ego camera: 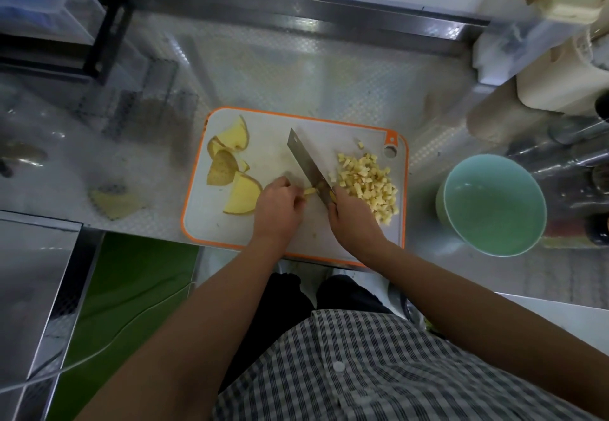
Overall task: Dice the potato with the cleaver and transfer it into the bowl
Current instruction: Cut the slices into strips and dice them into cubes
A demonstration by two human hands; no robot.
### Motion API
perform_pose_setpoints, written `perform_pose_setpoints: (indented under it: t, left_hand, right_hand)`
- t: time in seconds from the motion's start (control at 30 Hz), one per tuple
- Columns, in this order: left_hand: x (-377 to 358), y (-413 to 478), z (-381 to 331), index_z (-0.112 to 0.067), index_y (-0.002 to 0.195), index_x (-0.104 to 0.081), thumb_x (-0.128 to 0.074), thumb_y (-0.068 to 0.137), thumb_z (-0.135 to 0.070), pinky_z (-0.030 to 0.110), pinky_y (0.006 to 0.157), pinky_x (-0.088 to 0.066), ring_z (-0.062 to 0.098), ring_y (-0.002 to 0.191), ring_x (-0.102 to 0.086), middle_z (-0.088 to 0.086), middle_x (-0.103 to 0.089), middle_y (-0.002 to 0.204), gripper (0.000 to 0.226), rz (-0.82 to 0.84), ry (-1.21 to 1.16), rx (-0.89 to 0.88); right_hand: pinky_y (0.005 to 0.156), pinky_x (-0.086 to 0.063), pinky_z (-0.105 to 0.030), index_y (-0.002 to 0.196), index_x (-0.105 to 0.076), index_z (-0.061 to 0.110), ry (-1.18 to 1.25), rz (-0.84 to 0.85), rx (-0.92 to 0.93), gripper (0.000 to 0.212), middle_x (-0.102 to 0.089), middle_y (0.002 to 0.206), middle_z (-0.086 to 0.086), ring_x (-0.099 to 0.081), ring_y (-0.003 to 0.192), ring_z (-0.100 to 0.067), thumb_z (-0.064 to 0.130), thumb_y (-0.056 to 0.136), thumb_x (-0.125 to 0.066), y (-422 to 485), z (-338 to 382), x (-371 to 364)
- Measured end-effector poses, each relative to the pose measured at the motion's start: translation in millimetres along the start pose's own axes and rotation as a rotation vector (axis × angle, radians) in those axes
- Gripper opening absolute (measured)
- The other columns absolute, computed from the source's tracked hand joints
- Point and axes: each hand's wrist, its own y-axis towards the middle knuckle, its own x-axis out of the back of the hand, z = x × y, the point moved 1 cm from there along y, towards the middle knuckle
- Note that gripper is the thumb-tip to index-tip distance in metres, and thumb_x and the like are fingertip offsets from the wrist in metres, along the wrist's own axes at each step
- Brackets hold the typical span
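- Left grip (278, 205) sat knuckles up, fingers curled, pinching one potato strip (309, 191) down on the cutting board (263, 153).
- Right grip (349, 219) was wrapped round the handle of the one cleaver (306, 160), blade edge down at the strip.
- One pile of dice (365, 183) lay right of the blade; count unreadable.
- Four or five uncut slices (242, 195) lay on the board's left.
- One bowl (443, 203) stood on the counter (296, 74), just right of the board.

Shiny steel cleaver (308, 167); matt plastic board (273, 144) (orange rim); glossy bowl (492, 209).
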Motion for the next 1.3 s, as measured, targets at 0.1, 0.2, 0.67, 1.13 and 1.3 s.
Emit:
perform_pose_setpoints:
  t: [0.1, 0.2, 0.67, 1.13, 1.3]
  left_hand:
    - [0, -1, 1, -0.010, 0.089, -0.076, -0.068, 0.074, -0.013, 0.033, 0.063, -0.044, 0.032, 0.074, -0.060, 0.011, -0.062, 0.081, 0.017, -0.002, -0.009, -0.004]
    - [1, -1, 2, -0.010, 0.088, -0.075, -0.068, 0.077, -0.014, 0.033, 0.063, -0.043, 0.032, 0.074, -0.059, 0.011, -0.061, 0.082, 0.014, -0.002, -0.005, -0.006]
    - [2, -1, 3, -0.009, 0.090, -0.074, -0.069, 0.078, -0.016, 0.034, 0.066, -0.044, 0.029, 0.079, -0.059, 0.010, -0.062, 0.087, 0.015, 0.008, -0.017, 0.001]
    - [2, -3, 4, -0.006, 0.091, -0.072, -0.065, 0.077, -0.008, 0.037, 0.066, -0.044, 0.032, 0.079, -0.058, 0.012, -0.061, 0.086, 0.016, -0.003, -0.028, -0.018]
    - [1, -6, 7, -0.004, 0.100, -0.066, -0.069, 0.076, -0.009, 0.037, 0.077, -0.042, 0.031, 0.092, -0.056, 0.014, -0.061, 0.096, 0.025, -0.008, -0.034, 0.016]
  right_hand:
    - [0.044, -0.032, -0.034, 0.116, -0.048, 0.002, 0.020, -0.015, 0.010, 0.022, -0.049, 0.062, -0.008, -0.046, 0.050, -0.024, 0.012, 0.098, -0.041, 1, -3, 0]
    - [0.043, -0.021, -0.028, 0.117, -0.049, 0.000, 0.070, -0.060, 0.028, 0.023, -0.042, 0.055, 0.000, -0.038, 0.045, -0.016, 0.010, 0.098, -0.042, -3, -5, 7]
    - [0.043, -0.027, -0.032, 0.104, -0.048, 0.004, 0.056, -0.061, 0.051, 0.011, -0.051, 0.061, -0.010, -0.043, 0.048, -0.022, 0.010, 0.096, -0.042, 1, 4, -1]
    - [0.046, -0.026, -0.032, 0.103, -0.048, 0.005, 0.064, -0.032, 0.068, 0.011, -0.044, 0.056, -0.005, -0.043, 0.047, -0.025, 0.011, 0.097, -0.042, -1, 6, -9]
    - [0.045, -0.026, -0.031, 0.104, -0.049, 0.004, 0.022, -0.028, 0.139, 0.011, -0.046, 0.057, -0.007, -0.042, 0.046, -0.024, 0.009, 0.095, -0.044, -6, 6, 0]
